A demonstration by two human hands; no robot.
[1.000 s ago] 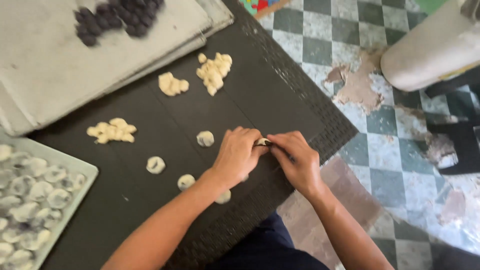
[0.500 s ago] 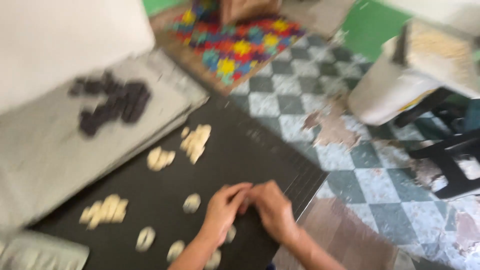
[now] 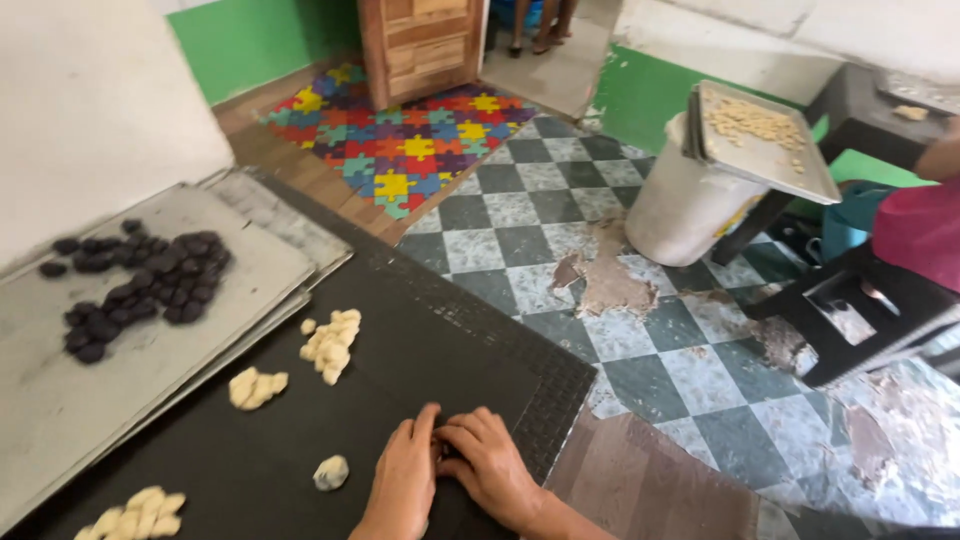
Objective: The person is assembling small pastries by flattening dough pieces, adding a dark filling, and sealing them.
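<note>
My left hand (image 3: 405,478) and my right hand (image 3: 487,462) rest side by side on the black mat (image 3: 420,350) near its front right corner, fingertips touching. Whatever lies between the fingers is hidden. A small pale dough piece (image 3: 331,472) sits on the mat just left of my left hand. Further left and back lie piles of pale dough pieces (image 3: 333,341), a smaller pile (image 3: 256,386) and another pile (image 3: 135,512) at the bottom edge.
Grey metal trays (image 3: 70,400) lie stacked at the left with several dark round pieces (image 3: 135,285). A white bucket (image 3: 682,205) carries a tray of pale pieces (image 3: 762,135). A black stool (image 3: 850,305) and another person's pink sleeve (image 3: 920,230) are at the right. The floor is checkered tile.
The view has tilted up toward the room; my hands now sit at the bottom of the frame. They stay together on the mat.
</note>
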